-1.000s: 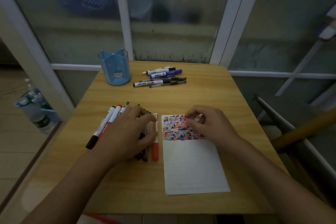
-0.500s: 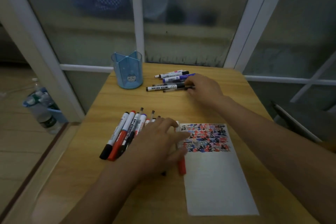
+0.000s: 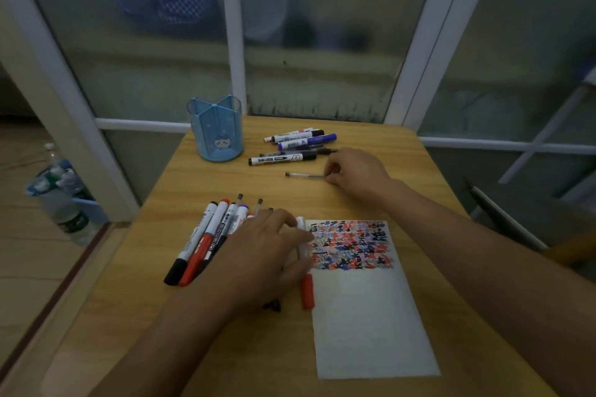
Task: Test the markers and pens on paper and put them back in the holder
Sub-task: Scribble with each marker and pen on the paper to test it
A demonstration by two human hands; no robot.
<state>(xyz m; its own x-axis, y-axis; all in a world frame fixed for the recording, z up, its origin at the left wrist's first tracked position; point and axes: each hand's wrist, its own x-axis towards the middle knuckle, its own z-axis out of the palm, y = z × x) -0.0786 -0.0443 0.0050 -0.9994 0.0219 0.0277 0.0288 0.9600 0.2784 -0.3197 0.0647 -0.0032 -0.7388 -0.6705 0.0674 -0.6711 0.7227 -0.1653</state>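
A blue divided pen holder (image 3: 219,130) stands empty at the table's back left. Beside it lies a small pile of markers and pens (image 3: 296,147). My right hand (image 3: 358,174) pinches the end of a thin clear pen (image 3: 304,175) that lies just in front of that pile. A white paper sheet (image 3: 364,316), its upper part covered with red, blue and black scribbles, lies at the front right. My left hand (image 3: 264,255) rests flat on a row of markers (image 3: 206,238) left of the paper, touching a red-capped marker (image 3: 306,287) at the paper's edge.
The wooden table (image 3: 322,200) stands against a glass partition with white frames. Water bottles (image 3: 61,200) sit on the floor to the left. A dark chair (image 3: 522,213) stands close to the table's right edge.
My right hand left the paper, reached to the far pile and has drawn one thin pen out toward me. My left hand stayed on the near row of markers.
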